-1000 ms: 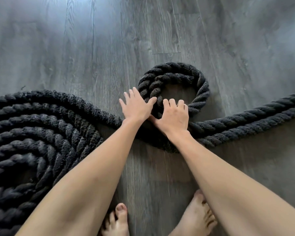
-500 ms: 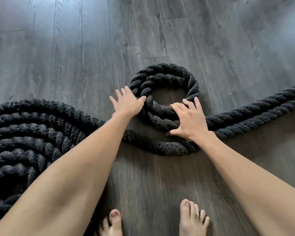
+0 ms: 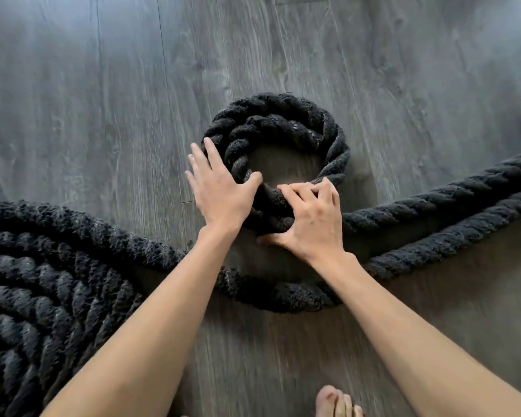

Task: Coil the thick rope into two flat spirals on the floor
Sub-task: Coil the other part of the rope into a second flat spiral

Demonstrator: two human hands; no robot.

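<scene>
- Grey wood-grain plank floor [image 3: 403, 70] fills the whole view and carries everything.
- Thick black twisted rope [image 3: 433, 206] lies flat on that floor, straight ahead of the person and spreading to both sides.
- Its small loop [image 3: 337, 145] sits at the middle, about two turns wound round a bare patch of floor, the turns touching each other.
- On the person's left lies the large coil [image 3: 42, 296], many turns packed side by side and cut off by the edge of the view.
- One strand runs from the large coil under both forearms [image 3: 151, 326] and bows along the near side of the small loop.
- Two strands lie side by side and lead away to the person's right.
- The left grip [image 3: 220, 191], the person's left hand, is spread with straight fingers against the outer left side of the small loop, the thumb reaching over the rope towards the bare middle.
- The right grip [image 3: 313, 221], the right hand, clasps the near part of the small loop: fingers curled over the top of the rope, thumb stretched out along its near side.
- The two grips are just beside each other, thumb close to fingertips.
- A bare foot [image 3: 337, 401] shows at the near edge of the view, apart from the rope.
- Motion blur softens the rope's surface.
</scene>
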